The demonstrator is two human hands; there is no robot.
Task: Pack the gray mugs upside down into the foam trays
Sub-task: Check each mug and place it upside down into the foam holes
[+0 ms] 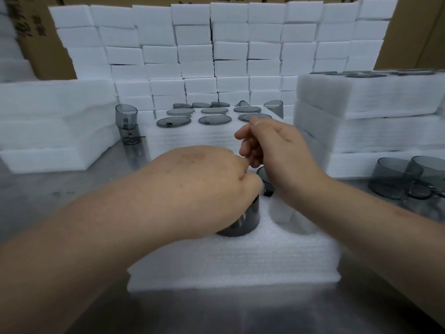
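Left grip clasps gray mug in foam tray; right grip loose, empty.

Gripping a mug from above with the left hand, fingers curling round its wall, holding it at a pocket in the tray. Hovering the right hand at 1 o'clock of the left, fingers loosely curling, thumb up, holding nothing visible. Showing between the hands: a dark rim and handle, owner unclear. Sitting bases-up at the tray's 12 o'clock end: more mugs. Standing on the table: stacked mugs at 10 o'clock, two mugs at 3 o'clock. Rising at 12 o'clock: foam blocks; stacking up at 2 o'clock: filled trays.
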